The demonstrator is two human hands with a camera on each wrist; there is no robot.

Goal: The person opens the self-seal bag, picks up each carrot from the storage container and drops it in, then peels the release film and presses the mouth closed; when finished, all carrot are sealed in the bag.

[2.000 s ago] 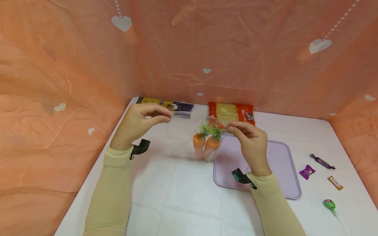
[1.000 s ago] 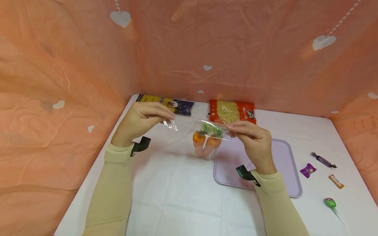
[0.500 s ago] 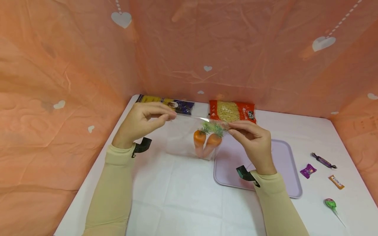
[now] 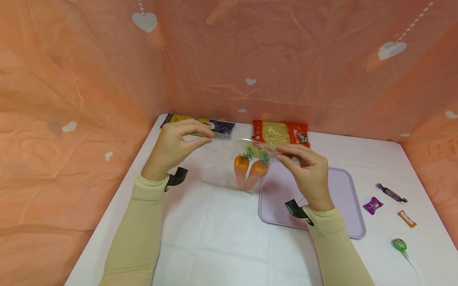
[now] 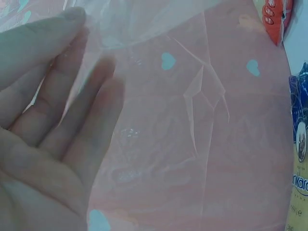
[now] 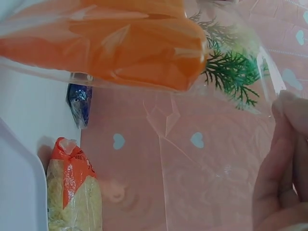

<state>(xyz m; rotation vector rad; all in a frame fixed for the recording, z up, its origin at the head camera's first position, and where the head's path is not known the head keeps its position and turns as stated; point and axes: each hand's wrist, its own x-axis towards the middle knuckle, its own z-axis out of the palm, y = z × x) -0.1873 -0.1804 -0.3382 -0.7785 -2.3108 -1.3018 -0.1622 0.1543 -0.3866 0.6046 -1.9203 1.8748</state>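
Note:
A clear plastic bag [image 4: 220,171] hangs between my two hands above the white table. Two toy carrots [image 4: 241,165] with green leafy tops sit inside its right half, tips down. My left hand [image 4: 179,145] pinches the bag's upper left corner between thumb and fingers. At the upper right corner, my right hand [image 4: 304,171] pinches the plastic beside the leaves. In the right wrist view one orange carrot [image 6: 144,48] lies behind the film, its leaves close to my fingertips. The left wrist view shows film [image 5: 144,19] at my left fingertips.
A lilac tray [image 4: 343,202] lies under my right hand and forearm. Behind stand a red pasta packet [image 4: 277,134] and a blue and yellow packet [image 4: 225,128]. To the right lie a lollipop [image 4: 400,245] and several wrapped candies [image 4: 373,205]. Orange cloth [image 4: 250,55] encloses the back and sides.
My left hand, apart from the bag's edge two seconds ago, has come to its upper left corner. The bag's mouth, spread wider a second ago, now looks drawn into a straight line.

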